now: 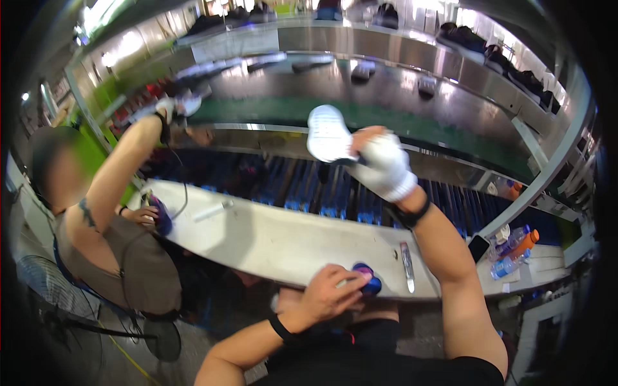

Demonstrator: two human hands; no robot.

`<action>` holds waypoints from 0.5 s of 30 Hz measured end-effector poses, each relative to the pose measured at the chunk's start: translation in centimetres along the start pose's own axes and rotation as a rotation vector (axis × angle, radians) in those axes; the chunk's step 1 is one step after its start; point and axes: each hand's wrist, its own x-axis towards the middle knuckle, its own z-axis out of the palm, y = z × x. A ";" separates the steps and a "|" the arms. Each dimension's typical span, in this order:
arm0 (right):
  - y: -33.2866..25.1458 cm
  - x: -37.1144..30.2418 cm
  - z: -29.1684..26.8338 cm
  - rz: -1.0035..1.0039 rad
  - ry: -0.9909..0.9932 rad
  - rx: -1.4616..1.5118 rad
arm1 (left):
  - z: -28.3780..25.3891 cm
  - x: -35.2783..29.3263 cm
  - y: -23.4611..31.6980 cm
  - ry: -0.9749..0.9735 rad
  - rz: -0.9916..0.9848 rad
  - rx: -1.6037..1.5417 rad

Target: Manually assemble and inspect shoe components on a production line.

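In my right hand (386, 166), which wears a white glove with bare fingertips, is a white shoe sole (328, 134). I hold it raised above the near edge of the conveyor, with fingers closed on its lower end. My bare left hand (329, 293) is low at the front edge of the white bench (270, 241). Its fingers close around a dark blue shoe (369, 283) with a pink patch, partly covered by the hand. To the right of that shoe lies a slim tube or blade-like tool (407, 267), its kind unclear.
Beyond the bench run a row of blue slats (309, 193) and a dark green conveyor belt (277, 110) carrying several soles. At left a co-worker (122, 257) reaches over the belt. Bottles (512, 257) and a phone (478, 248) occupy the right end, beside a metal post (521, 199).
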 end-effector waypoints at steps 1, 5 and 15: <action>-2.6 -2.0 -3.1 -0.057 0.125 0.043 | -0.4 -0.7 0.1 -0.004 -0.029 0.039; -7.8 -15.5 -7.3 0.223 0.362 0.557 | -0.8 -0.5 -0.6 0.100 -0.084 -0.062; -22.6 -24.7 -2.9 0.949 0.363 0.884 | 0.3 -1.8 1.5 0.119 -0.309 -0.394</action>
